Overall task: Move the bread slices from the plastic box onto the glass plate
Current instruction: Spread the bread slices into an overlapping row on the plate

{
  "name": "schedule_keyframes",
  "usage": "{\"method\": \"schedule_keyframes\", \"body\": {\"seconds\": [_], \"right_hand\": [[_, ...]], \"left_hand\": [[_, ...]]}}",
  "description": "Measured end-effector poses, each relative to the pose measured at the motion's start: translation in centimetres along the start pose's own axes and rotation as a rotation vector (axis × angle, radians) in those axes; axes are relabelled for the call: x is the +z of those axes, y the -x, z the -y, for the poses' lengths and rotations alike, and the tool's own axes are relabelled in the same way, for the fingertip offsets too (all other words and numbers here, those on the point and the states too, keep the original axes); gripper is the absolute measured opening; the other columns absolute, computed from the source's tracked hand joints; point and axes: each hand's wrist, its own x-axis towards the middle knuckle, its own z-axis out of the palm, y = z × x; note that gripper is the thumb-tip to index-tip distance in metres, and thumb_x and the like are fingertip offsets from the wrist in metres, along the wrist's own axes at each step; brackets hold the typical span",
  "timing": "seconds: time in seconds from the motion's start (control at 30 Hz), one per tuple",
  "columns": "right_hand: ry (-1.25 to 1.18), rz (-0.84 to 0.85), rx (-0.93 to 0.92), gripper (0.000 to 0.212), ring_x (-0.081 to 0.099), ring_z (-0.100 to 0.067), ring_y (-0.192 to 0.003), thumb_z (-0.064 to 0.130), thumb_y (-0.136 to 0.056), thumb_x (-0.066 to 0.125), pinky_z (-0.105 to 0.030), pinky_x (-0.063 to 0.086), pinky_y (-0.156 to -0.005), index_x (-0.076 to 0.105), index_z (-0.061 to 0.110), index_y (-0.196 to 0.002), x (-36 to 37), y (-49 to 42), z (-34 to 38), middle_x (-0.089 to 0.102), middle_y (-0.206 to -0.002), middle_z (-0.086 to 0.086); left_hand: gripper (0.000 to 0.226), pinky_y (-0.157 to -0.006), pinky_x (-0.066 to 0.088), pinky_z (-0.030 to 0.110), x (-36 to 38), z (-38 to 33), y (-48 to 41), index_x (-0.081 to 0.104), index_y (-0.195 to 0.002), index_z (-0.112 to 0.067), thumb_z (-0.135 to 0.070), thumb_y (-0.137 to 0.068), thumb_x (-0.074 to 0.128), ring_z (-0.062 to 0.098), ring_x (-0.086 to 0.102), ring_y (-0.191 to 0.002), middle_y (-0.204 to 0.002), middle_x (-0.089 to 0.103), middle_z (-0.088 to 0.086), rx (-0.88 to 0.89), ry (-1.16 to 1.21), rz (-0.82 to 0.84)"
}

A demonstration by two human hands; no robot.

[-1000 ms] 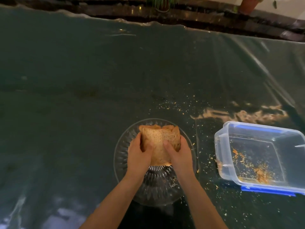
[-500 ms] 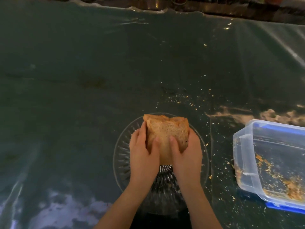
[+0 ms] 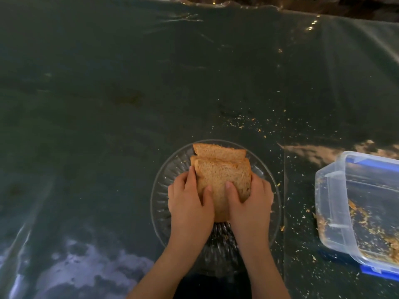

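**Q:** Comparing this view with those of a second ago, what has changed?

**A:** The stack of bread slices (image 3: pixel 222 169) sits lower and tips forward. Earlier it was held more upright, as one compact block, over the glass plate (image 3: pixel 160 190). Now the rear slices fan apart, and one edge shows behind the front face. The left hand (image 3: pixel 190 203) and right hand (image 3: pixel 250 203) remain on either side, fingers curled closed around the stack, thumbs pressed on its near face.

**Q:** Where is the bread relative to the plate?

**A:** Over the plate's centre. The lower edge is hidden behind the hands, so contact with the glass cannot be confirmed, though it appears likely.

**Q:** And the plastic box (image 3: pixel 345 201)?

**A:** It lies at the right, apart from the plate, holding only crumbs; no slice is visible inside. Loose crumbs (image 3: pixel 241 126) also dot the dark table cover (image 3: pixel 108 104).

**Q:** What does this imply for the task?

**A:** The transfer appears nearly complete. Releasing the stack is probably all that remains; an abrupt release could let the leaning slices topple.
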Motion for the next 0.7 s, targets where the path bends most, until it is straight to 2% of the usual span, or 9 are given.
{"method": "schedule_keyframes", "body": {"seconds": [0.17, 0.3, 0.4, 0.47, 0.6, 0.63, 0.7], "right_hand": [[-0.027, -0.022, 0.0, 0.049, 0.035, -0.011, -0.103, 0.03, -0.082, 0.062, -0.029, 0.035, -0.083, 0.044, 0.016, -0.125, 0.2, 0.3, -0.3, 0.038, -0.111, 0.004], [-0.044, -0.08, -0.042, 0.042, 0.044, -0.014, -0.102, 0.027, -0.083, 0.061, -0.03, 0.041, -0.083, 0.048, 0.017, -0.121, 0.0, 0.8, -0.2, 0.04, -0.109, 0.006], [-0.093, -0.098, -0.093, 0.036, 0.048, 0.004, -0.098, 0.022, -0.085, 0.059, -0.009, 0.043, -0.078, 0.05, 0.021, -0.12, -0.2, 1.4, 0.2, 0.046, -0.11, 0.008], [-0.14, -0.104, -0.127, 0.035, 0.045, 0.016, -0.098, 0.016, -0.085, 0.06, 0.003, 0.037, -0.077, 0.052, 0.023, -0.118, -0.3, 2.0, 0.3, 0.048, -0.105, 0.013], [-0.257, -0.082, -0.104, 0.037, 0.048, 0.015, -0.099, 0.016, -0.085, 0.06, 0.004, 0.037, -0.077, 0.049, 0.043, -0.108, -0.7, 3.5, 0.4, 0.05, -0.109, 0.022], [-0.29, -0.065, -0.081, 0.035, 0.049, 0.013, -0.1, 0.02, -0.086, 0.059, 0.003, 0.039, -0.076, 0.049, 0.045, -0.108, -0.7, 3.7, 0.4, 0.051, -0.109, 0.021], [-0.312, -0.029, -0.033, 0.031, 0.05, 0.013, -0.1, 0.024, -0.086, 0.057, 0.002, 0.041, -0.075, 0.052, 0.037, -0.114, -0.7, 3.9, 0.1, 0.053, -0.11, 0.019]], "left_hand": [[0.056, -0.096, 0.024, 0.021, 0.0, 0.1, 0.1, 0.036, -0.139, -0.013, -0.03, -0.087, 0.051, 0.004, 0.021, -0.107, -0.13, 0.04, 0.002, 0.066, -0.091, -0.067], [0.051, -0.096, 0.03, 0.022, -0.3, 0.0, 0.2, 0.043, -0.133, -0.014, -0.027, -0.085, 0.055, -0.001, 0.02, -0.102, -0.121, 0.041, -0.004, 0.054, -0.05, -0.058], [0.048, -0.096, 0.036, 0.026, -0.7, -0.1, 0.3, 0.044, -0.131, -0.018, -0.023, -0.084, 0.056, 0.004, 0.032, -0.109, -0.113, 0.037, -0.012, 0.014, 0.05, -0.05], [0.047, -0.093, 0.038, 0.025, -0.9, -0.2, 0.6, 0.044, -0.131, -0.019, -0.021, -0.085, 0.056, 0.01, 0.042, -0.111, -0.114, 0.042, -0.011, -0.009, 0.107, -0.029], [0.044, -0.086, 0.04, 0.025, -1.6, 0.1, 1.8, 0.045, -0.127, -0.024, -0.019, -0.084, 0.056, 0.007, 0.049, -0.105, -0.112, 0.047, -0.014, -0.051, 0.203, -0.014], [0.044, -0.084, 0.04, 0.025, -1.8, 0.3, 2.2, 0.045, -0.127, -0.025, -0.02, -0.084, 0.056, 0.006, 0.049, -0.103, -0.112, 0.047, -0.015, -0.053, 0.207, -0.022], [0.045, -0.081, 0.038, 0.022, -2.1, 0.6, 2.7, 0.044, -0.127, -0.026, -0.021, -0.084, 0.056, 0.004, 0.047, -0.101, -0.112, 0.045, -0.016, -0.044, 0.191, -0.044]]}}
